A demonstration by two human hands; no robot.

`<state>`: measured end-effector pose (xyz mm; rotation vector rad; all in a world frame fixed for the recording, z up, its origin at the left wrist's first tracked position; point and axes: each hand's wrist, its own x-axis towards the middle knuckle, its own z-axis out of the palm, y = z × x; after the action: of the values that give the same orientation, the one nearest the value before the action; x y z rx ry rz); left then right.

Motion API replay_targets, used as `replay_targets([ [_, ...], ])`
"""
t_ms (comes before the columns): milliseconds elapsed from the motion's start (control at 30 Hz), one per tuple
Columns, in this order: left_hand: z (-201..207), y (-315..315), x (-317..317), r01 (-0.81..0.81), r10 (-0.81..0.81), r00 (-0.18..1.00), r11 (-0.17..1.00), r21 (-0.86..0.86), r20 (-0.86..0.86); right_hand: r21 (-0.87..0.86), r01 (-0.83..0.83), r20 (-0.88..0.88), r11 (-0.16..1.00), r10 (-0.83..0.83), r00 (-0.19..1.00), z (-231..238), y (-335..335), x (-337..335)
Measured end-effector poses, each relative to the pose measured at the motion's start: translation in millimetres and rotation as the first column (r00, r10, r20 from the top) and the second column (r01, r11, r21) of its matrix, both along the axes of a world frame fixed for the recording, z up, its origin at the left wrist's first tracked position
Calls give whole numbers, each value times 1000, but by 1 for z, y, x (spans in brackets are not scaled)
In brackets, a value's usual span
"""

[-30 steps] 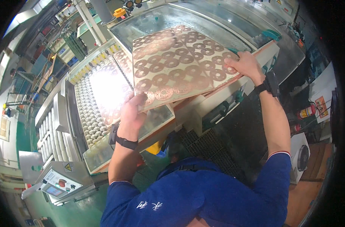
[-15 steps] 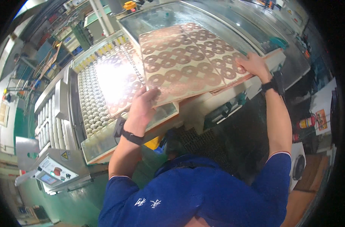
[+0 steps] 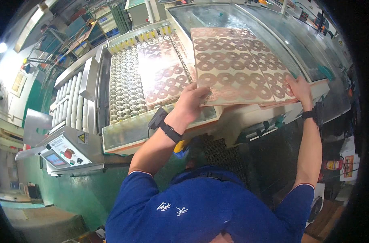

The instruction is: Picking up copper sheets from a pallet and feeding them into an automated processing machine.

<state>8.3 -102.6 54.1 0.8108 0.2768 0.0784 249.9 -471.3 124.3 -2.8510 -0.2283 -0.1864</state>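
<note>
The bare left hand (image 3: 187, 104) has its fingers partly hidden beneath the flat cream-and-copper ring-patterned panel (image 3: 229, 69). Glare obscures part of the second copper-ringed panel (image 3: 171, 81) on the white-wheeled conveyor (image 3: 125, 87). The lower edge cuts off the dark-blue short-sleeved shirt (image 3: 217, 206).

The cream panels (image 3: 232, 67) carry rows of coppery-brown rings (image 3: 225, 77), and the shirt (image 3: 217, 202) is deep blue.

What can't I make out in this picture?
Head view: underside of the panel in the left hand, hidden by its top face.
Head view: pattern on the roller-bed panel, partly lost in glare.
Head view: control screen readout, too small.
Head view: fire extinguisher label, small and blurred.
</note>
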Motion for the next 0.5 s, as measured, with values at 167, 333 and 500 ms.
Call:
replay_targets([
  [167, -2, 2, -2, 8, -9, 1000, 999, 51, 11, 89, 23, -78, 996, -16, 997, 10, 11, -17],
  [333, -3, 1, -9, -14, 14, 1000, 1000, -8, 6, -58, 30, 22, 998, -29, 999, 7, 9, -19],
  [500, 4, 15, -17, -173, 174, 984, 985, -22, 48, -43, 40, 23, 998, -39, 999, -2, 2, -9],
])
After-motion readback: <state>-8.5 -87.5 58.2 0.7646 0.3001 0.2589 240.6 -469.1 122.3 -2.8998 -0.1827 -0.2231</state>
